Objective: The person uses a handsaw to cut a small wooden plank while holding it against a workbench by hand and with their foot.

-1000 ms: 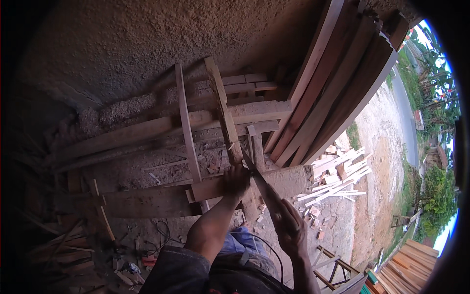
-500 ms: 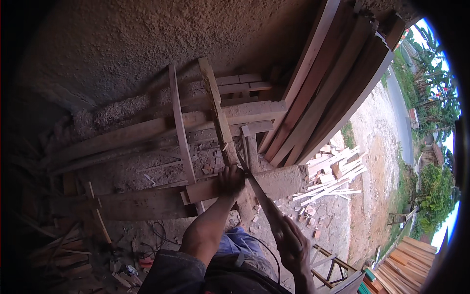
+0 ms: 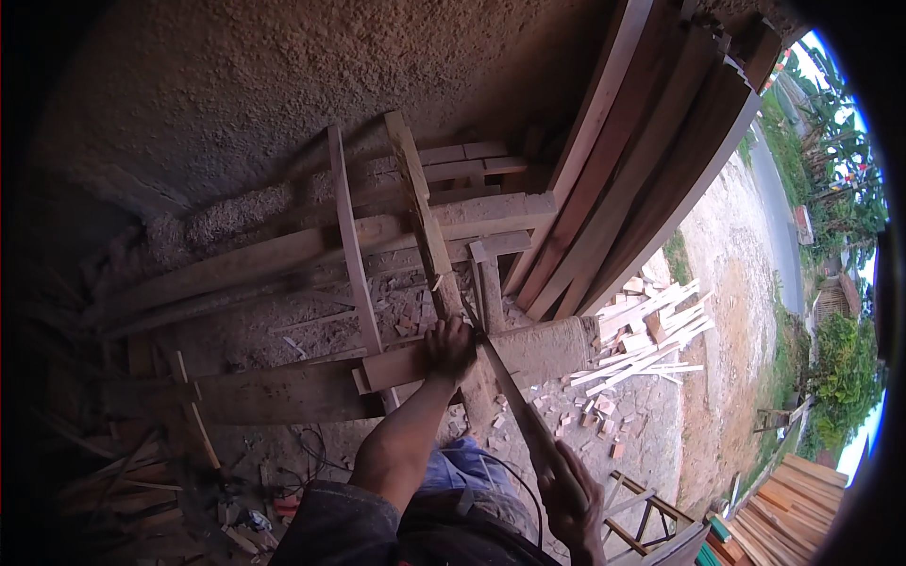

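Observation:
A short wooden board (image 3: 393, 367) lies on top of a thick beam (image 3: 552, 354) that serves as a bench. My left hand (image 3: 450, 348) is closed over the board's right end, fingers curled down on it. My right hand (image 3: 572, 491) grips a long, narrow tool, apparently a handsaw (image 3: 514, 401) seen nearly edge-on. Its far end slants up to the wood just right of my left knuckles. The cutting edge and the exact contact are hidden. A long rough batten (image 3: 420, 203) crosses the beams just beyond my left hand, with a thinner strip (image 3: 350, 236) to its left.
Tall planks (image 3: 651, 160) lean against the rough wall at the right. Pale offcuts (image 3: 651, 330) lie heaped beyond the beam's right end, and small chips litter the ground. Another beam (image 3: 283, 247) runs behind. A cable (image 3: 311, 448) lies at lower left; stacked boards (image 3: 788, 509) stand at lower right.
My right hand has drawn back toward me and slightly right, pulling the handsaw along. My left hand stays on the board; the whole view has shifted slightly.

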`<state>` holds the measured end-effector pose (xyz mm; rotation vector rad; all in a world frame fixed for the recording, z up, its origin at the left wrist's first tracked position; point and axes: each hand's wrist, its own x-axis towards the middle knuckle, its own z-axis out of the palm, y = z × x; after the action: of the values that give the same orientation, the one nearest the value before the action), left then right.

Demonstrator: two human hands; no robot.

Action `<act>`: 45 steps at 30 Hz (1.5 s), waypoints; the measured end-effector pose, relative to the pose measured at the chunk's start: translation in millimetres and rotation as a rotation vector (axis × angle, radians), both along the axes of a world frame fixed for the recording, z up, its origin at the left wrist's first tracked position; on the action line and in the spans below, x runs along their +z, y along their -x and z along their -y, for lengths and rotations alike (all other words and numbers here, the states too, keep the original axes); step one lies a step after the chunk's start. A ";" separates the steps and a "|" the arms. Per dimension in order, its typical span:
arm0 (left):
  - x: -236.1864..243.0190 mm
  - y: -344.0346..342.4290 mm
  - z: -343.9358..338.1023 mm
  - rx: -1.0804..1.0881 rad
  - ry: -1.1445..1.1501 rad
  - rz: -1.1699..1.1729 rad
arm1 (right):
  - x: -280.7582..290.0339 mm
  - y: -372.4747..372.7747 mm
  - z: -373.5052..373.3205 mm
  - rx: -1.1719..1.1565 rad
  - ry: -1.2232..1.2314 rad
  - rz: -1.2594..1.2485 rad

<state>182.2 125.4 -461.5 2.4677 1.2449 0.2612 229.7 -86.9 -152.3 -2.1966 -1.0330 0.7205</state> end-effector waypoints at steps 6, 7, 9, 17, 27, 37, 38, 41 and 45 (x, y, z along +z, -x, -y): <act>1.2 -2.0 -0.7 -0.001 -0.040 0.010 | -67.2 -20.5 -54.3 0.011 -0.098 -0.093; 8.8 -4.0 1.8 -0.059 0.015 0.010 | -102.4 -30.2 -81.6 -0.026 -0.081 -0.161; 22.8 -8.1 2.1 -0.081 0.055 0.011 | -123.7 -40.6 -124.0 -0.012 -0.136 -0.145; -3.9 4.2 -1.9 -0.043 -0.057 -0.045 | 29.1 15.2 24.3 -0.067 -0.036 0.011; 12.2 6.5 -8.6 -0.009 -0.035 -0.009 | -52.3 -15.8 -41.2 0.035 -0.104 -0.055; 9.4 -5.0 0.6 -0.107 -0.119 -0.062 | -113.4 -40.8 -101.2 0.014 -0.146 -0.170; 10.9 0.7 0.7 -0.087 -0.104 -0.075 | -112.4 -34.3 -93.8 -0.011 -0.144 -0.149; 12.8 0.7 -5.1 -0.018 -0.080 -0.057 | -73.0 -14.4 -28.2 -0.058 -0.091 -0.148; 10.4 -2.0 -3.8 -0.048 -0.043 -0.017 | -9.9 8.1 79.2 0.014 -0.011 -0.002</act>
<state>184.2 129.2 -451.1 2.5373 1.1974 0.2573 221.6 -166.1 -162.1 -2.1810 -1.0493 0.7217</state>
